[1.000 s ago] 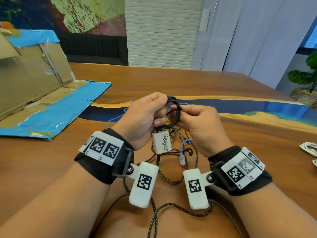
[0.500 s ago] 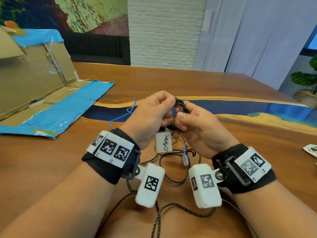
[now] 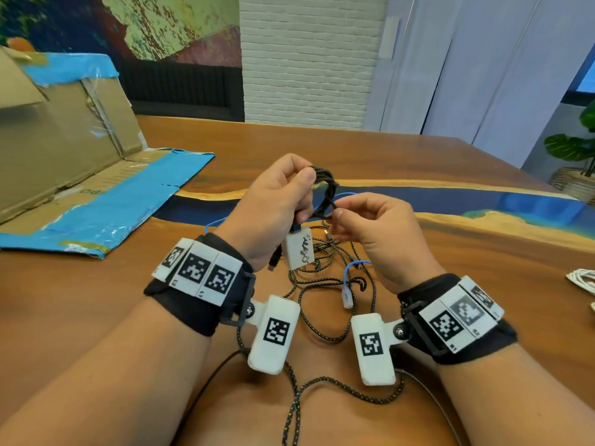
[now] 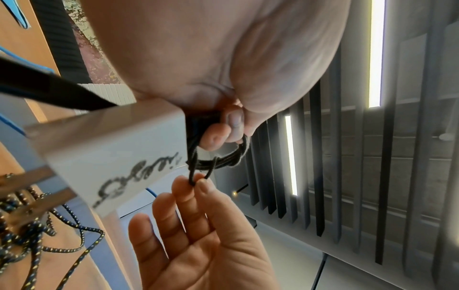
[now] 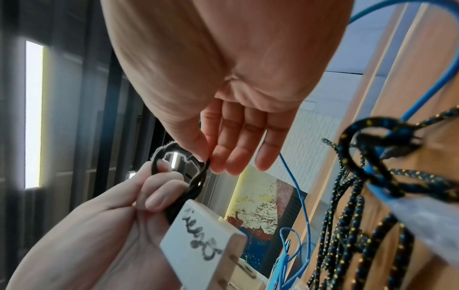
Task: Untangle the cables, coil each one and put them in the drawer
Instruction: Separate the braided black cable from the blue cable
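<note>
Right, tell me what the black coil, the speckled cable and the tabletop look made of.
Black coil: seemingly fabric-sheathed cord, matte, with a fuzzy edge in the right wrist view.
Speckled cable: braided textile jacket, dark weave with yellow flecks.
Tabletop: glossy finished wood with a blue, probably resin, band.

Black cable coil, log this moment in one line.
left hand holds black cable coil | right hand pinches its loop | braided cable tangled on table
</note>
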